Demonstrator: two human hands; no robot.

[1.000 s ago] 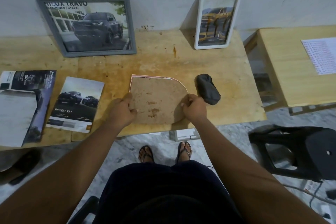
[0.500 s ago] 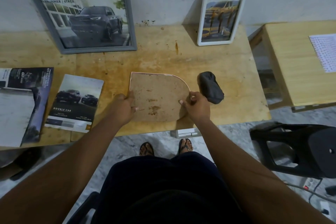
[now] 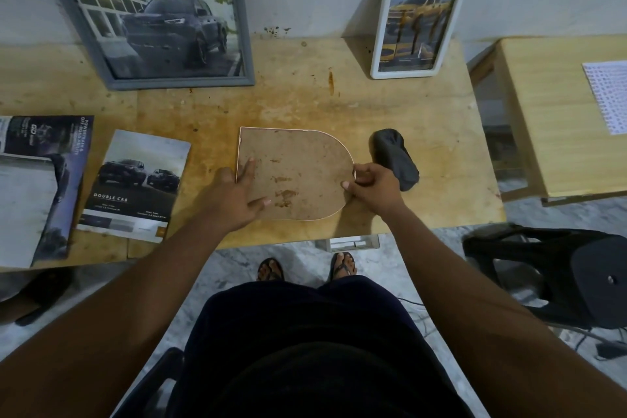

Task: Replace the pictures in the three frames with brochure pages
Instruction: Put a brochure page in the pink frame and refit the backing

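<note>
Arched frame face down on wooden table, centre of picture. Left hand rests flat on its left part, fingers spread. Right hand at curved right rim, fingers curled, apparently pinching rim; grip partly hidden. Brochure page lies left of left hand, apart.

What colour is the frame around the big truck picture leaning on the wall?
The frame is plain grey; the head view shows it best.
</note>
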